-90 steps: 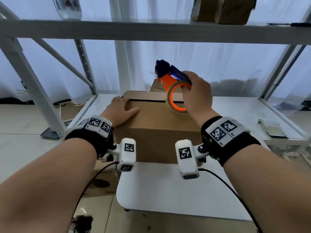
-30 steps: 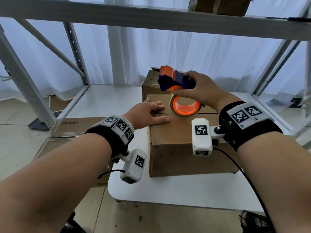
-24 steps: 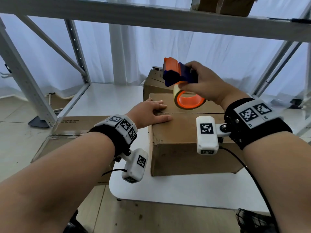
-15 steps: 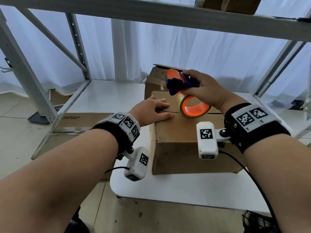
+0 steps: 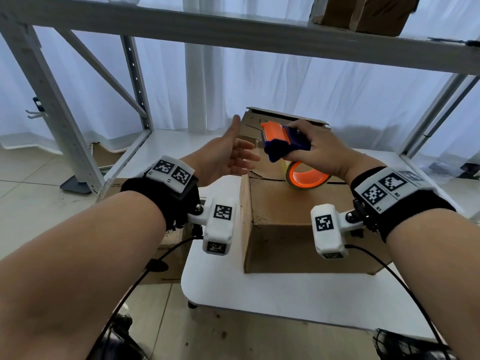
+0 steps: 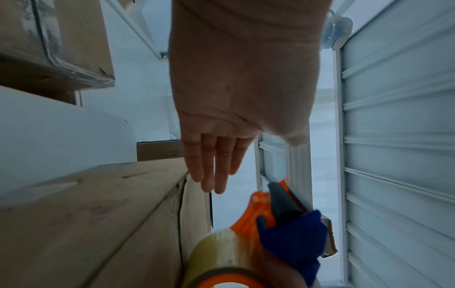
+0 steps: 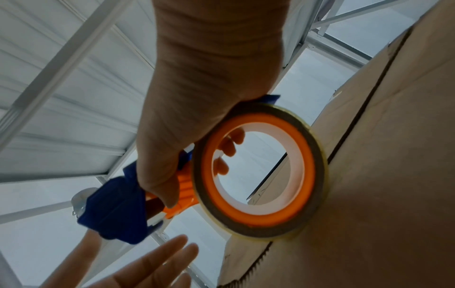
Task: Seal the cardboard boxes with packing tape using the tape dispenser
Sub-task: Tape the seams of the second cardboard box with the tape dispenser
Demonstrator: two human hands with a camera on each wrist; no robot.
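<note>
My right hand (image 5: 322, 149) grips the tape dispenser (image 5: 284, 141) on the box (image 5: 280, 216); my left hand (image 5: 223, 157) hovers, fingers straight.

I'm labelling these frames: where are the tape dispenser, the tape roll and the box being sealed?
tape dispenser (image 5: 284, 142), head view, blue and orange body.
tape roll (image 7: 261, 171), right wrist view, orange core ring.
box (image 5: 283, 229), head view, front wall.

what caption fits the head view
Right hand holds tape dispenser over cardboard box; left hand open beside it.

Black wristbands (image 5: 166, 201) carry 2 white marker-tagged camera pods (image 5: 219, 227) with black cables (image 5: 166, 258).
</note>
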